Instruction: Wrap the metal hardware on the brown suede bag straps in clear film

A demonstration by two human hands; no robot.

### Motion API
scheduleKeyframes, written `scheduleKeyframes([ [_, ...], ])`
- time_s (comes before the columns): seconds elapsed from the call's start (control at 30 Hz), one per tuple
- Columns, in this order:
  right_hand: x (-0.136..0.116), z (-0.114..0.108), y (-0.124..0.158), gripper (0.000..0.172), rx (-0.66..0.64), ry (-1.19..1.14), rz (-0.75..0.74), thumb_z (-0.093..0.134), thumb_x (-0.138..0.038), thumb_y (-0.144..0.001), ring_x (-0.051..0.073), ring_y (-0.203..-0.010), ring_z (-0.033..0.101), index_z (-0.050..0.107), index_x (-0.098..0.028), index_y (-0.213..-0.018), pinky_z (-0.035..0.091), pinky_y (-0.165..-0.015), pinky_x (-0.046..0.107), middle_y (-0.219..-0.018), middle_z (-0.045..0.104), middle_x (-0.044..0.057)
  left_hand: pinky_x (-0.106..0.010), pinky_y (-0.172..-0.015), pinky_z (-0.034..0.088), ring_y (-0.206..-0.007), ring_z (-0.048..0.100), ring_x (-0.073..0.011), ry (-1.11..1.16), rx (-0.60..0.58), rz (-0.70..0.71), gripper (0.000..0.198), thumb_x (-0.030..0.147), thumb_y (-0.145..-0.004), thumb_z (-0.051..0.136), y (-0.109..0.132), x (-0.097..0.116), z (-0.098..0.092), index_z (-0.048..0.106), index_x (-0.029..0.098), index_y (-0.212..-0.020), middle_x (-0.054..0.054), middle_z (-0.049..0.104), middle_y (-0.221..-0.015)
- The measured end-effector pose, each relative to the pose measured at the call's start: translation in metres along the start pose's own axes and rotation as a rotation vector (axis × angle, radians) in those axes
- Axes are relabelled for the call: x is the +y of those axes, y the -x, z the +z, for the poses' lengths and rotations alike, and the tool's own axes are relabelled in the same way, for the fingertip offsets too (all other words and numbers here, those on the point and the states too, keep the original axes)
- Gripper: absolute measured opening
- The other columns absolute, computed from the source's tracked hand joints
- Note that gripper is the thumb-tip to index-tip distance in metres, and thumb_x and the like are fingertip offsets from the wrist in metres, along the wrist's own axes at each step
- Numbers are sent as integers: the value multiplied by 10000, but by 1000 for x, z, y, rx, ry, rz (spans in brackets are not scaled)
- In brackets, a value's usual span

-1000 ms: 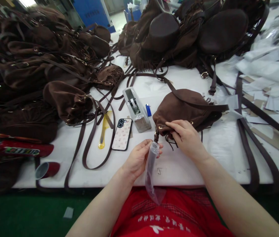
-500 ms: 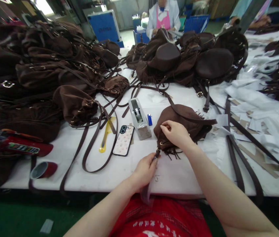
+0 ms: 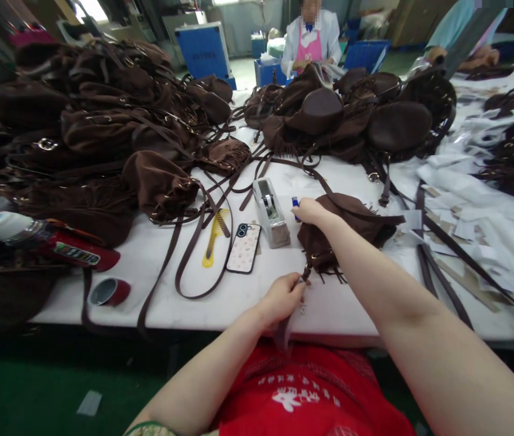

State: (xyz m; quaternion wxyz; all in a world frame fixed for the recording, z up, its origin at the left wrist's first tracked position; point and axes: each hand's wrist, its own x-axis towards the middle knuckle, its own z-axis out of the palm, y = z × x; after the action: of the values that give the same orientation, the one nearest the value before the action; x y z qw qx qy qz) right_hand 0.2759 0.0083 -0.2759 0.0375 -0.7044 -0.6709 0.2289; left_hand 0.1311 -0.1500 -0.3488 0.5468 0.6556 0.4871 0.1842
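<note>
My left hand [image 3: 285,297] is closed round a brown strap at the front of the table, just below its metal fitting. That strap joins a small dark brown fringed bag [image 3: 348,227], which lies on the table. Reaching over the bag's left side, my right hand [image 3: 312,212] has its fingers closed on a small blue lighter [image 3: 294,208]. The lighter is beside a clear tape dispenser [image 3: 271,212]. Left of the dispenser lie a phone in a patterned case [image 3: 243,248] and a yellow comb [image 3: 214,239].
Brown bags are heaped at the left [image 3: 102,115] and at the back [image 3: 352,109]. A red flask [image 3: 84,245] and a red cup [image 3: 110,292] lie at left. White wrapping [image 3: 479,181] and loose straps cover the right. A person in a pink apron [image 3: 309,45] sits opposite.
My right hand has moved off the bag, forward and left, and taken hold of the blue lighter. My left hand keeps its hold on the strap. The whole view has shifted slightly.
</note>
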Motion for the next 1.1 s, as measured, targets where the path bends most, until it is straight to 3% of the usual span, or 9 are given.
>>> scheduleKeyframes([
  [0.1, 21, -6, 51, 272, 165, -484, -110, 336, -196, -897, 105, -583, 582, 512, -133, -1095, 468, -564, 228, -795, 638, 50, -219, -603, 410, -615, 507, -119, 130, -98, 16, 276, 251, -842, 422, 16, 9, 0, 620, 142, -1001, 15, 549, -666],
  [0.2, 46, 7, 124, 226, 282, -1070, -228, 418, -244, -858, 97, -452, 444, 496, -219, -1069, 363, -431, 219, -628, 490, -43, -204, -543, 381, -546, 457, -96, 248, -214, 28, 301, 303, -877, 407, 32, 19, 2, 599, 135, -1036, 27, 508, -644],
  [0.3, 67, 34, 189, 223, 329, -1264, -111, 525, -266, -828, 90, -454, 401, 530, -244, -1049, 292, -402, 222, -668, 490, -39, -218, -578, 400, -563, 482, -104, 206, -252, 92, 288, 320, -899, 399, 43, 28, 6, 605, 143, -994, 16, 524, -650],
  [0.43, 84, 70, 239, 239, 270, -1309, 64, 501, -370, -883, 90, -490, 350, 591, -202, -1028, 272, -424, 236, -672, 460, -27, -248, -639, 410, -649, 532, -142, -52, -222, 217, 258, 312, -925, 388, 50, 34, 14, 605, 175, -894, -11, 583, -694],
  [0.6, 85, 87, 263, 265, 177, -1266, 198, 543, -470, -869, 96, -465, 372, 540, -207, -895, 289, -433, 231, -582, 439, -55, -289, -710, 426, -754, 583, -185, -425, -123, 338, 237, 268, -943, 365, 55, 40, 21, 578, 190, -876, -67, 649, -841],
  [0.73, 83, 86, 268, 267, 182, -1051, 144, 587, -474, -839, 128, -571, 485, 563, -208, -860, 375, -536, 243, -639, 545, -28, -307, -736, 446, -800, 610, -206, -646, -85, 397, 221, 237, -946, 356, 57, 47, 24, 571, 187, -955, -90, 660, -902],
  [0.83, 83, 85, 265, 416, 201, -918, 134, 461, -545, -887, 130, -551, 429, 573, -191, -700, 336, -527, 256, -573, 482, -19, -294, -693, 450, -759, 611, -202, -761, -45, 417, 215, 209, -941, 371, 59, 49, 27, 573, 176, -1007, -90, 656, -873],
  [0.93, 83, 87, 262, 570, 218, -909, 174, 293, -580, -931, 121, -476, 320, 428, -204, -525, 273, -494, 275, -467, 321, -34, -268, -653, 444, -718, 605, -185, -881, -2, 457, 228, 183, -932, 382, 59, 47, 30, 571, 173, -1062, -79, 647, -843],
  [1.1, 80, 93, 257, 576, 232, -777, 229, 287, -599, -918, 130, -508, 380, 392, -208, -508, 306, -547, 270, -489, 390, -21, -258, -624, 440, -708, 607, -182, -978, 2, 510, 277, 168, -931, 372, 58, 42, 35, 545, 160, -1148, -79, 641, -841],
])
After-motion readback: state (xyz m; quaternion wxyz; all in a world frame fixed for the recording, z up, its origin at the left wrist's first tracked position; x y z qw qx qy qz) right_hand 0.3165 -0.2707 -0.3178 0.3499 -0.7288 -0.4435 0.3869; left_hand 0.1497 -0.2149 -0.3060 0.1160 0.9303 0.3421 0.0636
